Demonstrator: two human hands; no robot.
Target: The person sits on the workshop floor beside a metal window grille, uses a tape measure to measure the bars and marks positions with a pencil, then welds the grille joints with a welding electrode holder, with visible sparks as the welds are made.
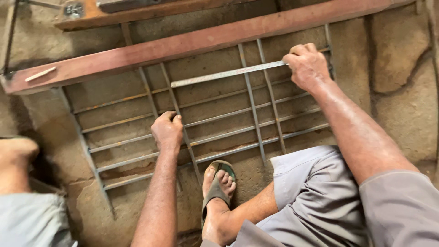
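A metal grille (119, 122) of thin rusty bars lies flat on the stone floor. My left hand (167, 131) is closed around one of its slanted cross bars near the middle. My right hand (307, 65) grips the right end of a long steel ruler (224, 74), which lies across the upper bars of the grille. My foot in a green sandal (219, 183) rests on the floor just below the grille's lower edge.
A long reddish steel beam (183, 45) runs diagonally above the grille, with a white chalk stick (40, 74) on its left end. Another beam (91, 16) lies at the top left. Another person's knee (16, 160) is at the left edge.
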